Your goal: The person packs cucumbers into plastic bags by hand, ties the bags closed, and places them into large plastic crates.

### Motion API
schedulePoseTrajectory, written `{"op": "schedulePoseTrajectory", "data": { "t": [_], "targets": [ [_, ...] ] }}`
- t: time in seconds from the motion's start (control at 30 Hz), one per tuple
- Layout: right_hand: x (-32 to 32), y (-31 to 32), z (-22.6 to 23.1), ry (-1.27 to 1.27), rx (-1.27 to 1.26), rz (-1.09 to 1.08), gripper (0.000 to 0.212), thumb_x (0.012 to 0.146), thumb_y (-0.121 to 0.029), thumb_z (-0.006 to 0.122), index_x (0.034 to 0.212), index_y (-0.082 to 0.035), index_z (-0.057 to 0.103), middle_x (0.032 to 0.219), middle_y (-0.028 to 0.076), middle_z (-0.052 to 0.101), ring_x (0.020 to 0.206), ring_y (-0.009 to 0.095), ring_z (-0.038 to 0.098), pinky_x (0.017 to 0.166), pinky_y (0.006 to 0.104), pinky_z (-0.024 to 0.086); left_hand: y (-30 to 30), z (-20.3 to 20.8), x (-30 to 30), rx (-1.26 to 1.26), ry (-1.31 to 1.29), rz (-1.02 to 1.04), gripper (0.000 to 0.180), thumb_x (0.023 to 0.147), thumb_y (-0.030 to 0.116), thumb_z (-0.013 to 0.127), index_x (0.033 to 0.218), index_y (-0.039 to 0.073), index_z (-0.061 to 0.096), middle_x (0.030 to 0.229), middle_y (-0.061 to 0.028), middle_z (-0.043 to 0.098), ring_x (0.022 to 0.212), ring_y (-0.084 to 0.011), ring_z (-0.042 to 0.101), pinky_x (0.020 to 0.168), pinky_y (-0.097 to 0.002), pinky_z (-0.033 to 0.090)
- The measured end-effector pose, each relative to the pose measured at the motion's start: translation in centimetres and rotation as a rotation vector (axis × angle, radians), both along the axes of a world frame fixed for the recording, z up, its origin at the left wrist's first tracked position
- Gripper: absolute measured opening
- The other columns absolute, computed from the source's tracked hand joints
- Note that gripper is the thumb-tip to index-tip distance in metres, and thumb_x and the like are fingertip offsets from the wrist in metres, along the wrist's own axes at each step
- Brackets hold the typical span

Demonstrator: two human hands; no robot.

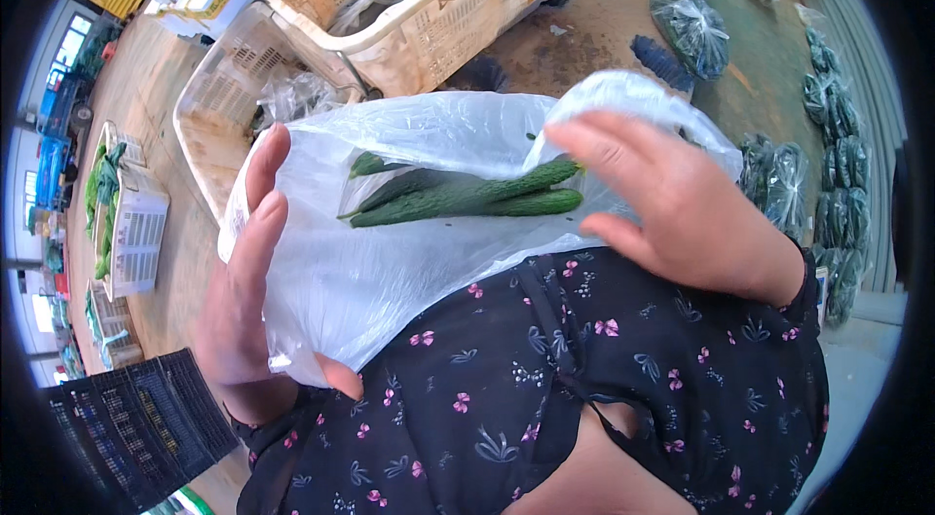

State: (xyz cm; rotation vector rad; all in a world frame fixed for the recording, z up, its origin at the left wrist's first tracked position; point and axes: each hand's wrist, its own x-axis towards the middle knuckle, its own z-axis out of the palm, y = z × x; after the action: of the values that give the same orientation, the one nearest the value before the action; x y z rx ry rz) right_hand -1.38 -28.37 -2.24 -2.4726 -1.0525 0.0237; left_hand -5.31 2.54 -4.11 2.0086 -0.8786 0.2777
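Note:
Several slim, dark green cucumbers (458,199) lie in a bunch on or in a large clear plastic bag (336,281) spread across my lap; I cannot tell whether film covers part of them. At the bag's left edge, my left hand (248,286) is open, its fingers up and thumb stretched apart, with the film against it. Over the right ends of the cucumbers my right hand (662,199) is open, fingers and thumb apart and slightly blurred. Bunched film rises behind its fingers. Whether the right fingertips touch a cucumber cannot be made out.
Beyond the bag, a dirty cream plastic crate (419,28) holding film-wrapped goods rests against another crate (219,116). Full plastic bags of dark green produce (690,31) lie on the floor, with more (838,174) along the right wall. A white crate of green vegetables (136,233) stands left.

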Motion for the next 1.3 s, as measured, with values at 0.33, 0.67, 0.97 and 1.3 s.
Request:
{"op": "schedulePoseTrajectory", "data": {
  "t": [0.33,0.67,0.97,1.3],
  "targets": [
    [3.1,3.5,-7.0,0.215,-0.285,-0.130,0.035,0.079,-0.012,0.052,0.112,0.001,0.045,0.101,0.022,0.055,0.096,0.037,0.053,0.084,0.0419,0.042,-0.2,1.0,2.8,0.108,-0.178,-0.120,0.107,0.055,0.059,0.070,0.132,-0.002,0.028,0.135,-0.0321,0.024,0.128,-0.0385,0.025,0.102,-0.0498,0.022],
    [8.6,4.5,-6.0,-0.173,-0.243,-0.289,0.059,0.076,-0.024,0.059,0.125,0.000,0.037,0.120,0.025,0.045,0.113,0.038,0.041,0.097,0.0406,0.031,5.8,2.6,3.5,0.194,-0.290,-0.005,0.122,0.049,0.067,0.070,0.139,0.006,0.014,0.139,-0.0275,0.018,0.130,-0.0387,0.020,0.105,-0.0500,0.017],
    [7.4,1.1,-4.1,0.087,-0.180,-0.149,0.065,0.069,-0.019,0.065,0.124,0.002,0.038,0.116,0.025,0.048,0.111,0.036,0.045,0.094,0.0386,0.036,3.3,-0.4,1.6,0.091,-0.069,-0.031,0.106,0.053,0.052,0.077,0.132,0.001,0.030,0.138,-0.0326,0.017,0.130,-0.0410,0.019,0.103,-0.0464,0.017],
    [3.8,-0.6,-1.4,0.126,-0.216,-0.198,0.066,0.069,-0.017,0.069,0.125,0.001,0.039,0.117,0.022,0.049,0.108,0.036,0.047,0.091,0.0381,0.038,1.5,-0.4,2.1,0.031,0.022,-0.126,0.104,0.054,0.044,0.079,0.134,0.001,0.028,0.138,-0.0323,0.015,0.130,-0.0404,0.017,0.103,-0.0455,0.016]
  ]
}}
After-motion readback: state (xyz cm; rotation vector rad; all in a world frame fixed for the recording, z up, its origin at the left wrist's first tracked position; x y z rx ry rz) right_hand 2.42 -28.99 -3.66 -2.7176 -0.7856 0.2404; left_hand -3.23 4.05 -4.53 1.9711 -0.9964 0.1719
